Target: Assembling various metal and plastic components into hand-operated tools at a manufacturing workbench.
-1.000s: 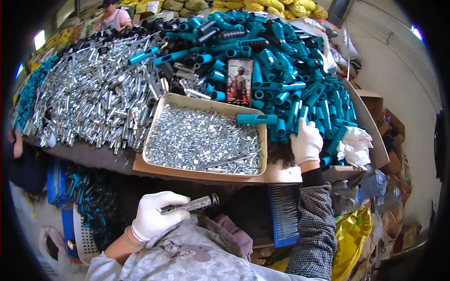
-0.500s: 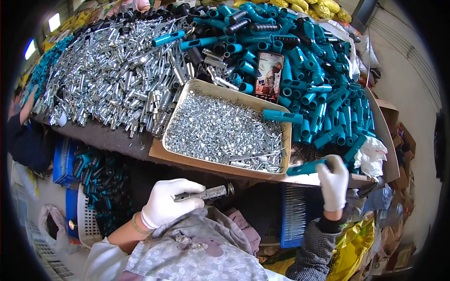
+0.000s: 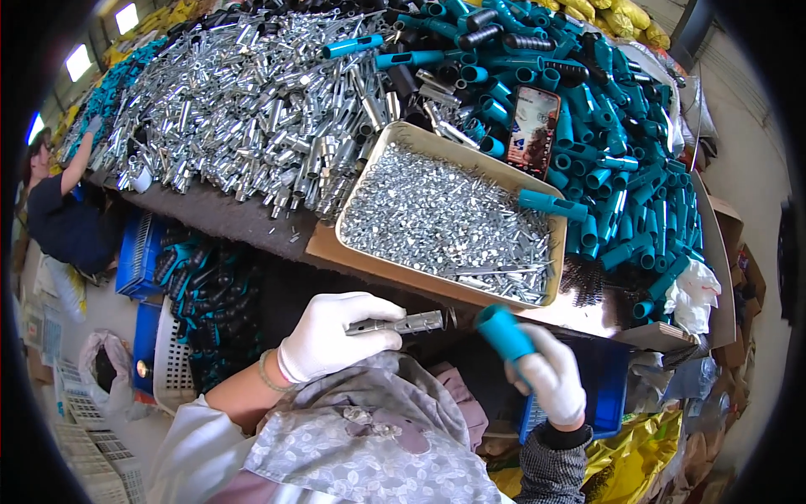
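Steel tube (image 3: 403,323) clenched in my gloved left hand (image 3: 336,336); my right hand (image 3: 550,374) grips a teal sleeve (image 3: 504,330), just below the screw tray's (image 3: 369,260) near edge.

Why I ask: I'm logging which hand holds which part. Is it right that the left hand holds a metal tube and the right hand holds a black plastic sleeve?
Not quite. The right hand holds a teal sleeve, not a black one, as the head view shows. The left hand does hold the metal tube.
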`<state>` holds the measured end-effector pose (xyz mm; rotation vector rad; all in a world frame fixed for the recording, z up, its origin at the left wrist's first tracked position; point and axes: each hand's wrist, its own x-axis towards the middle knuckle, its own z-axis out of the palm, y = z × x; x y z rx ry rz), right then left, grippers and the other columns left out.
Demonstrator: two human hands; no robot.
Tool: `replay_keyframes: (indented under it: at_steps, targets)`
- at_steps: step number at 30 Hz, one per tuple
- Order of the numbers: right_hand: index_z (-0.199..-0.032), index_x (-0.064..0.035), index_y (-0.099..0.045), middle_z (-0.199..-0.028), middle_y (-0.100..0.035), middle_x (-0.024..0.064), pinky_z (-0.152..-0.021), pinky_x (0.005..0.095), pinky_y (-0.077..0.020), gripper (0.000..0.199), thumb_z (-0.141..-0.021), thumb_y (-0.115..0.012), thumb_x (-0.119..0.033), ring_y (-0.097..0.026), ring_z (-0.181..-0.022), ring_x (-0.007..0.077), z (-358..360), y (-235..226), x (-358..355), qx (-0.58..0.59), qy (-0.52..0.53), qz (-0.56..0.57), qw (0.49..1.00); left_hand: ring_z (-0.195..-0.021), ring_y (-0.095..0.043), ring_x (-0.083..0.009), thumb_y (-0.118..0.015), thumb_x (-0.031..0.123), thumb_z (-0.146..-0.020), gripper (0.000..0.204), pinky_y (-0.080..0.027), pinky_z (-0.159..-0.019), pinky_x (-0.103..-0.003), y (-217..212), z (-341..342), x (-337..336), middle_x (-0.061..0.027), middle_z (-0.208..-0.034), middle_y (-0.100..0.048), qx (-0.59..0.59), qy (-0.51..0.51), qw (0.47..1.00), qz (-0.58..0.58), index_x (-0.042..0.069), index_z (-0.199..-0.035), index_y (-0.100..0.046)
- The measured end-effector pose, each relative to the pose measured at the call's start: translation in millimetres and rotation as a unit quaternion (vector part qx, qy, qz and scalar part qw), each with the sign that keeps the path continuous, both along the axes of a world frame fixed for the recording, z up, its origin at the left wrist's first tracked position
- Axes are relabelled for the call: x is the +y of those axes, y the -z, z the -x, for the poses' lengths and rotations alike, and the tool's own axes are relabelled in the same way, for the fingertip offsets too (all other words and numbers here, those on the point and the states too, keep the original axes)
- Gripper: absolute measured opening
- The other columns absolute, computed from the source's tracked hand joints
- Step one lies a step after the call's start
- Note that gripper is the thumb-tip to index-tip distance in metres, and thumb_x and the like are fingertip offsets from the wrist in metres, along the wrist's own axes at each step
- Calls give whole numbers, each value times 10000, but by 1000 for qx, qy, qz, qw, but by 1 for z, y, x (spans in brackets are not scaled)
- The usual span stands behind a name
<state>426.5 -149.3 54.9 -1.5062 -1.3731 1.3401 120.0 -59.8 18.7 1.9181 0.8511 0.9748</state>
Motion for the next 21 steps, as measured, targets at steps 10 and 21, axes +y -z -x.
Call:
replay_keyframes:
  at_steps: [10,21]
  targets:
    - [-1170,27,-693,-881,-697,44,-580,206,-472,656,-756,-839,-461,-567,-626,55,1,4,48,-30,-231,72,970,-682,-690,-228,-794,152,-787,229,-545,-611,-305,0,29,9,-91,-837,-701,58,176,978,-93,40,-976,-728]
    - [-1187,40,-661,-891,-715,65,-667,254,-520,359,-909,-716,-181,-610,-704,95,69,23,35,35,-179,168,969,-659,-703,-296,-839,353,-748,584,-555,-567,-347,13,31,-17,-151,-831,-708,123,128,979,-99,54,-1209,-640]
